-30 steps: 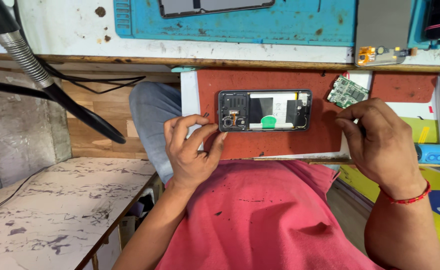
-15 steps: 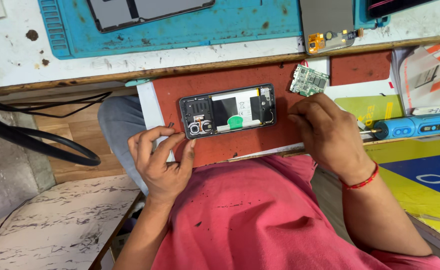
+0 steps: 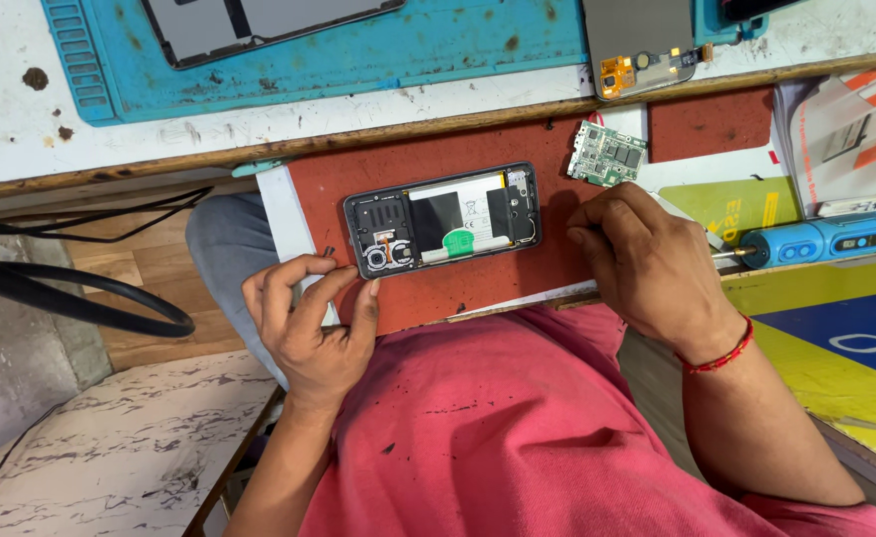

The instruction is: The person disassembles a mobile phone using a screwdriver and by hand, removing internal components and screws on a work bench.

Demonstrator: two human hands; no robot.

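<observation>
left grip: left hand (image 3: 314, 323) has fingers curled close together, the tips pinched narrow near the phone's lower left corner; whether anything tiny sits between them cannot be told.
right grip: right hand (image 3: 647, 264) is palm down with fingers bent, fingertips resting on the red mat (image 3: 438, 164) just right of the phone; it holds nothing that shows.
phone: phone (image 3: 443, 219) lies opened, back off, on the red mat between the two hands; its long axis runs left to right, slightly tilted up at the right; camera end points left.
inside phone: the frame holds a white and black battery with a green tab, plus orange flex near the camera end.
board: green circuit board (image 3: 607, 154) lies loose on the mat above the right hand, apart from the phone.
screwdriver: blue electric screwdriver (image 3: 821, 239) lies just right of the right hand, tip toward it.
surface: blue mat (image 3: 408, 45) on the white surface carries a dark panel; a grey screen part (image 3: 642, 40) lies at its right.
</observation>
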